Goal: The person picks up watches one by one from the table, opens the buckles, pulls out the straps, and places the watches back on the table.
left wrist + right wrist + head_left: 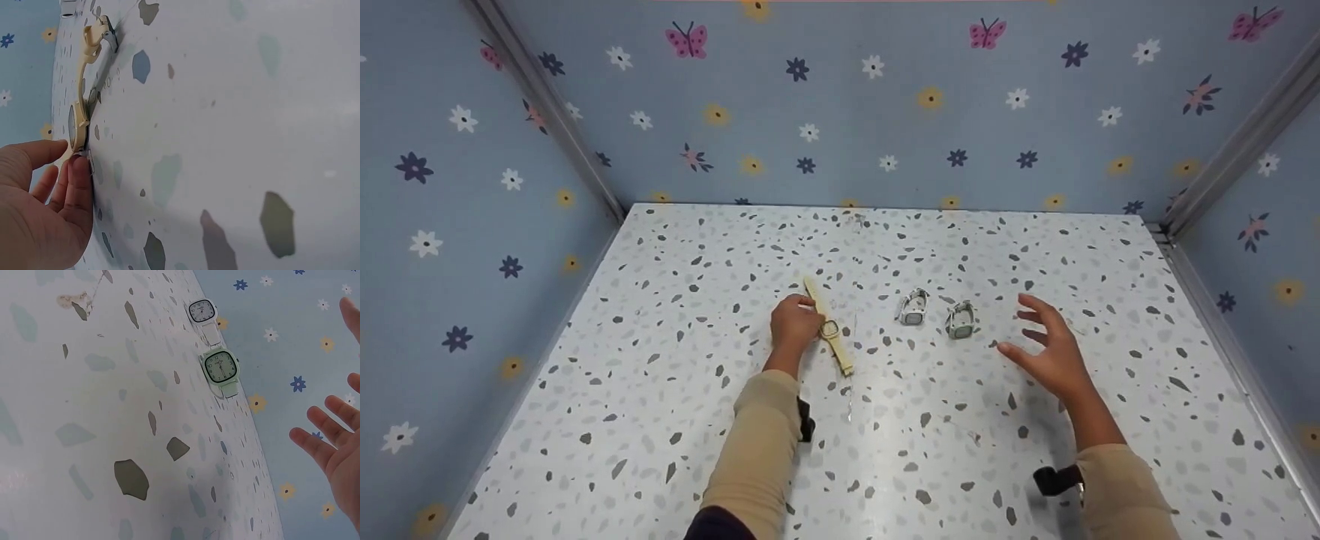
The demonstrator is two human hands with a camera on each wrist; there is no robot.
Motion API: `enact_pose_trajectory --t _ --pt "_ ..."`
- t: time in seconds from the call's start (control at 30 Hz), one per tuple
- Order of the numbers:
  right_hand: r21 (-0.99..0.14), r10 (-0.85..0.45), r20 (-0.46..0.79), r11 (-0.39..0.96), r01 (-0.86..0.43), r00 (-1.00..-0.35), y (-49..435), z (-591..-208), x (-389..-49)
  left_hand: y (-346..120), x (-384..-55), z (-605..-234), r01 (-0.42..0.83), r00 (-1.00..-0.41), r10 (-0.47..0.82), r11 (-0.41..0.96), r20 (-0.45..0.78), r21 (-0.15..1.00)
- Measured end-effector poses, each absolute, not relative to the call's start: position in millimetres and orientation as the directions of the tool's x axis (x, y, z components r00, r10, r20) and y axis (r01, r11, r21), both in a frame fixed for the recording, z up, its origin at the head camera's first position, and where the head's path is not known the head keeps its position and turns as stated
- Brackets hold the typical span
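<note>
Yellow watch [830, 330] lies stretched out on the speckled table [660, 480], left of the other two watches. Your left hand [796, 322] pinches its strap just beside the case, thumb against fingertips. Likely risk: that's a narrow, off-centre hold, so a lift could let the far clasp end [100, 38] sag, swing or twist the strap free. Just right, the white watch [913, 318] and green watch [961, 330] stand on looped straps; a bump could probably tip either one. Your right hand [1051, 352] is empty, fingers spread, near the green one; a careless leftward sweep might knock it.
</note>
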State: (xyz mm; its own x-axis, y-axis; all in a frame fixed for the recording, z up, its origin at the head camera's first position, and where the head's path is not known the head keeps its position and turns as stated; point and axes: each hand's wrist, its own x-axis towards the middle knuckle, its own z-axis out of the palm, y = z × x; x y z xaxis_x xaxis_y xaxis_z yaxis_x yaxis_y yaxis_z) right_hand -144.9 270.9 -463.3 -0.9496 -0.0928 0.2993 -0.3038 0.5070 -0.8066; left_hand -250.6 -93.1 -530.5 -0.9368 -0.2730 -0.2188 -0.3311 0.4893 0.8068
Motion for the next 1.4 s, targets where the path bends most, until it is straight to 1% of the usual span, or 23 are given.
enact_pose_trajectory --t 0.17,0.33,0.57,0.77,1.03,1.17,1.4 --pt "-0.819 -0.095 0.298 0.487 -0.305 -0.95 272 -465 -145 -93 -248 -527 -0.274 -0.957 -0.222 0.48 -0.187 0.833" --pt "-0.847 -0.085 0.262 0.457 -0.271 -0.961 271 -466 -145 -86 -248 -519 -0.207 -0.974 -0.185 0.518 -0.127 0.83" --pt "-0.885 -0.077 0.233 0.396 -0.244 -0.97 267 -472 -146 -68 -247 -511 -0.087 -0.996 -0.071 0.554 -0.057 0.828" --pt "-0.918 -0.067 0.214 0.328 -0.224 -0.974 261 -477 -148 -49 -247 -508 -0.041 -0.999 -0.008 0.563 -0.044 0.826" --pt "-0.943 -0.046 0.184 0.273 -0.189 -0.982 251 -485 -150 -26 -247 -513 -0.016 -0.998 0.041 0.537 -0.045 0.844" --pt "-0.947 -0.037 0.174 0.267 -0.177 -0.984 247 -487 -151 -16 -245 -518 -0.009 -0.998 0.05 0.518 -0.04 0.855" --pt "-0.969 -0.024 0.148 0.194 -0.15 -0.989 240 -492 -151 0 -247 -525 -0.096 -0.993 0.009 0.509 -0.117 0.855"
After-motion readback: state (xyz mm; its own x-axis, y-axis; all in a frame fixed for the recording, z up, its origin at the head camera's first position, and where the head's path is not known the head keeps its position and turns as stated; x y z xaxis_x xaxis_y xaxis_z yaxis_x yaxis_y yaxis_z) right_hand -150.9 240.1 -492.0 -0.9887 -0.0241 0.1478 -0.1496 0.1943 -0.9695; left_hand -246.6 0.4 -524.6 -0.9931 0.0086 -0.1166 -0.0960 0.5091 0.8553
